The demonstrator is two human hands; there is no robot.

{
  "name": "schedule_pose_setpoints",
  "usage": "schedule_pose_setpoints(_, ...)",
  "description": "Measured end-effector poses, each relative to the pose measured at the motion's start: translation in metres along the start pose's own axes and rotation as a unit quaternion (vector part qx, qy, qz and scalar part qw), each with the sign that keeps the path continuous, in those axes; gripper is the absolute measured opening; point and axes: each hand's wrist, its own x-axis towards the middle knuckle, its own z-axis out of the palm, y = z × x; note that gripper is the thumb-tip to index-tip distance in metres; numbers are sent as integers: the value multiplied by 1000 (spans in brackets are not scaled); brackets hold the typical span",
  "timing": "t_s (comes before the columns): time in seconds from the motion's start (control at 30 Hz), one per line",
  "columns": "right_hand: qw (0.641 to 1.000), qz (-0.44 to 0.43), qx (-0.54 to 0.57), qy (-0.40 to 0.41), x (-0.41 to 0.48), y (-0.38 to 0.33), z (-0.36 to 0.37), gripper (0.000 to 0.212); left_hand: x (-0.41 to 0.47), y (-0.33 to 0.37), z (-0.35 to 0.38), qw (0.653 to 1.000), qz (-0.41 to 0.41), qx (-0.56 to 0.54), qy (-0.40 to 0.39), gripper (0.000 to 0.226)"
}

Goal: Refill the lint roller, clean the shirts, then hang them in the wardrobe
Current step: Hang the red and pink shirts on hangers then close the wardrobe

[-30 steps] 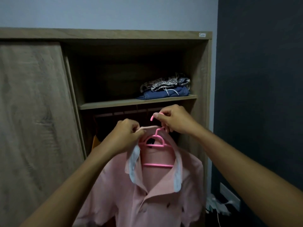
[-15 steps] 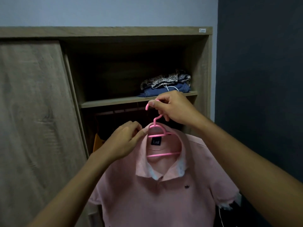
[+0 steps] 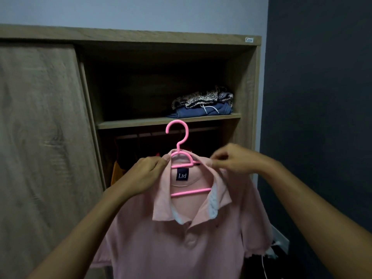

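A pink polo shirt [image 3: 181,242] hangs on a pink plastic hanger [image 3: 182,141], held up in front of the open wardrobe [image 3: 247,81]. My left hand [image 3: 147,174] grips the collar at the shirt's left shoulder. My right hand [image 3: 233,160] pinches the collar at the right shoulder. The hanger's hook stands free above both hands, just below the shelf edge. A dark label reading "Ltd" shows inside the neck. The lint roller is not in view.
Folded clothes [image 3: 203,105] lie on the wardrobe shelf [image 3: 136,123]. Beneath it runs a rail [image 3: 145,134] with dark garments and an orange one [image 3: 116,172]. The sliding door [image 3: 40,137] covers the left half. A dark wall [image 3: 322,117] stands right, with a socket [image 3: 281,240] low down.
My right hand let go of the hanger's hook and dropped to the collar at the right shoulder. My left hand now carries the shirt at the left shoulder. The hook is bare.
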Motion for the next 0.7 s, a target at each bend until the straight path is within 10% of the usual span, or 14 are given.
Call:
schedule_pose_setpoints(0.37, 999, 2, 41, -11, -20, 27, 2, 40, 9, -6, 34, 998, -49, -33, -29, 53)
schedule_pose_setpoints(0.7, 980, 178, -68, -54, -39, 92, 2, 50, 51, -20, 99, 999, -42, -6, 19, 36)
